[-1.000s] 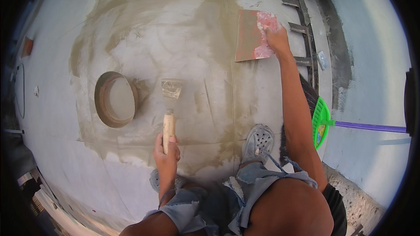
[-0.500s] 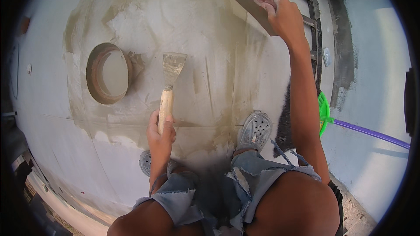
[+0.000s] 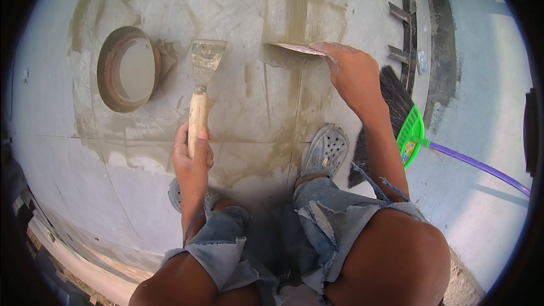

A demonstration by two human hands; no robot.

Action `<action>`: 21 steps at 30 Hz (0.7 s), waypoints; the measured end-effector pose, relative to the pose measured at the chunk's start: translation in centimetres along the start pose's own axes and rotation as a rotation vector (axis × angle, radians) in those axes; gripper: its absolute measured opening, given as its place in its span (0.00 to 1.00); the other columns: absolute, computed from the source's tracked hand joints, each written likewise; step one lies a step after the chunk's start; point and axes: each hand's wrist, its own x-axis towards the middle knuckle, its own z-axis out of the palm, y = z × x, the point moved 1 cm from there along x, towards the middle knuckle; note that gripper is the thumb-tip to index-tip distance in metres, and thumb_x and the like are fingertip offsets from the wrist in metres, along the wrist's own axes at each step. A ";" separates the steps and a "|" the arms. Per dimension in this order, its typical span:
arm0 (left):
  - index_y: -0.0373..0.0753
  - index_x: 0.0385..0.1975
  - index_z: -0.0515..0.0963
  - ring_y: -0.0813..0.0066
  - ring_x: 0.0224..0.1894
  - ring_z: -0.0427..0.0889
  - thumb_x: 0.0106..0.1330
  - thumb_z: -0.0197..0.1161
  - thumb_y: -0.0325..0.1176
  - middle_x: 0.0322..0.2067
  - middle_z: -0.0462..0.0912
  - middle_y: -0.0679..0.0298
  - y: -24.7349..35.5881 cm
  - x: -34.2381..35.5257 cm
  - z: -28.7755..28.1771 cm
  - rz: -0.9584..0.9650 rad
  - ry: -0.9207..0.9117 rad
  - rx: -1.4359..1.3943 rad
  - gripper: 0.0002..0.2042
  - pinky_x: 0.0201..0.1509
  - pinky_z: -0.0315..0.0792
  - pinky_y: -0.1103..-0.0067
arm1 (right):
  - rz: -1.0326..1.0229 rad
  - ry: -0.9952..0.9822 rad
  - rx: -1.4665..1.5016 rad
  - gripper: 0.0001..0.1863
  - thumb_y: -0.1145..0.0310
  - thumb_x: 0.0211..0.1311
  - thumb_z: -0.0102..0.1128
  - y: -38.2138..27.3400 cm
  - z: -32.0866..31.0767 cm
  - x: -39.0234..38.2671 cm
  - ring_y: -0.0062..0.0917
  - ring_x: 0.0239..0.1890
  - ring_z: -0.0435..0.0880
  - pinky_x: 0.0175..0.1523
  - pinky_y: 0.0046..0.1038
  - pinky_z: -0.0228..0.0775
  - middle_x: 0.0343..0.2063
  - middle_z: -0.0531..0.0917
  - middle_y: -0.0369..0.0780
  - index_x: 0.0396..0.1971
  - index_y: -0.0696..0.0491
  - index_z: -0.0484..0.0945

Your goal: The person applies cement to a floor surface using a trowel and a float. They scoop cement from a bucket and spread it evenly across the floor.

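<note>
Head view: I see my left hand (image 3: 191,156) wrapped around the wooden-handled metal putty knife (image 3: 201,88), its long axis upright, blade pointing away beside the round floor pipe opening (image 3: 127,68). My right hand (image 3: 354,73), arm outstretched, grips a flat mortar-smeared trowel blade (image 3: 294,49) edge-down on the wet grey floor (image 3: 255,102).
</note>
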 end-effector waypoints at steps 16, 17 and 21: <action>0.32 0.59 0.75 0.90 0.20 0.62 0.83 0.59 0.40 0.36 0.78 0.68 0.0 -0.2 0.6 0.001 0.012 0.031 0.17 0.22 0.56 0.85 | 0.141 0.156 0.111 0.13 0.68 0.73 0.60 -1.1 -4.6 -0.3 0.43 0.36 0.89 0.41 0.42 0.79 0.38 0.90 0.46 0.54 0.50 0.84; 0.33 0.58 0.75 0.90 0.20 0.62 0.83 0.59 0.41 0.35 0.78 0.68 0.0 -0.2 0.6 0.003 0.018 0.041 0.17 0.22 0.55 0.85 | 0.168 0.167 0.114 0.13 0.67 0.74 0.61 -1.1 -5.0 -0.4 0.42 0.33 0.89 0.39 0.41 0.78 0.36 0.90 0.48 0.54 0.52 0.83; 0.34 0.55 0.76 0.90 0.20 0.61 0.83 0.59 0.43 0.32 0.76 0.69 -0.2 0.3 0.6 0.007 0.018 0.054 0.16 0.22 0.54 0.85 | 0.266 0.166 0.475 0.16 0.67 0.73 0.62 -1.1 -6.0 -1.3 0.30 0.21 0.84 0.33 0.32 0.76 0.29 0.87 0.46 0.54 0.59 0.81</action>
